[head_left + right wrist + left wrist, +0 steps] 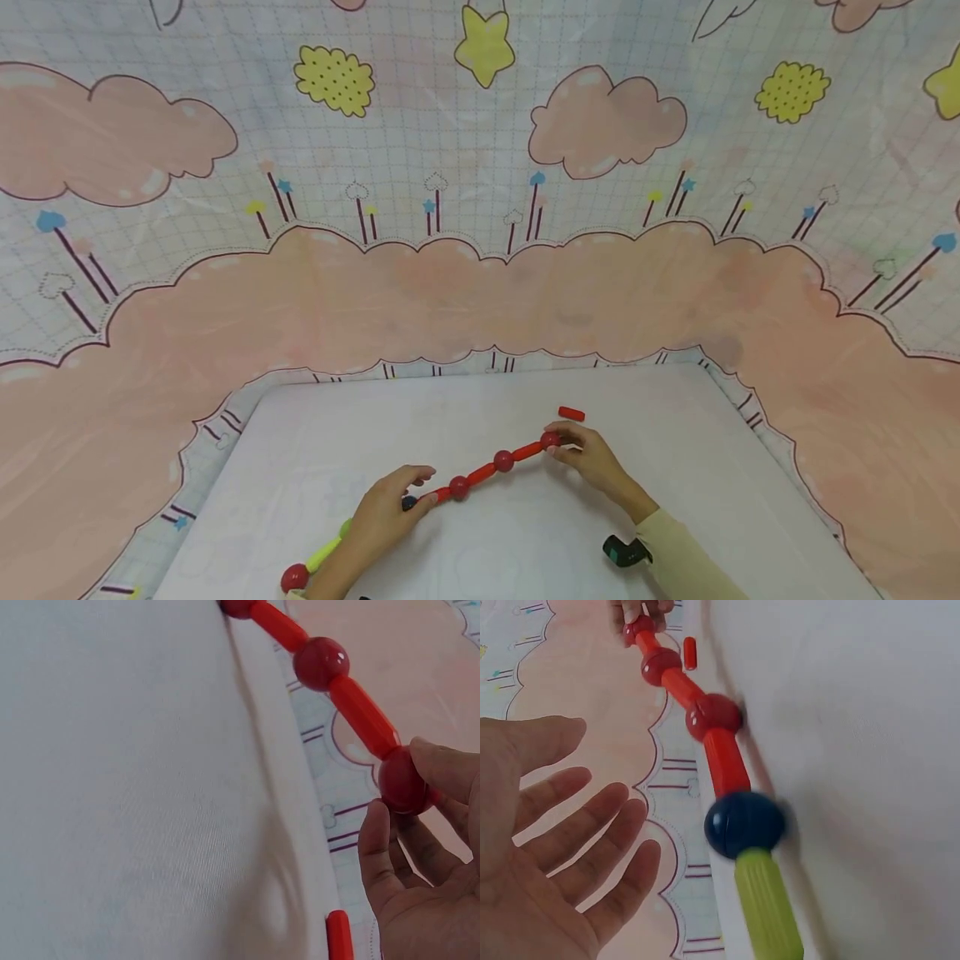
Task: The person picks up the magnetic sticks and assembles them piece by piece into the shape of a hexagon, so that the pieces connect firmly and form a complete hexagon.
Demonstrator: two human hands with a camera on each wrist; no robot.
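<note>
A chain of balls and rods runs across the white table. Its right part has red rods point(482, 474) between red balls point(503, 461). My right hand point(592, 462) pinches the red ball point(401, 780) at the far right end between thumb and fingers. Farther left, a dark blue ball point(745, 825) joins a red rod to a lime green rod point(769, 904). Beside that blue ball is my left hand point(386, 508), its fingers spread and apart from the chain in the left wrist view. In the head view this hand hides part of the green section.
A loose red rod point(572, 413) lies just beyond my right hand. Another red ball point(295, 577) ends the green section by my left forearm. Near the right sleeve is a black curved object point(625, 552). Cloud-patterned cloth point(480, 300) surrounds the white table point(510, 550).
</note>
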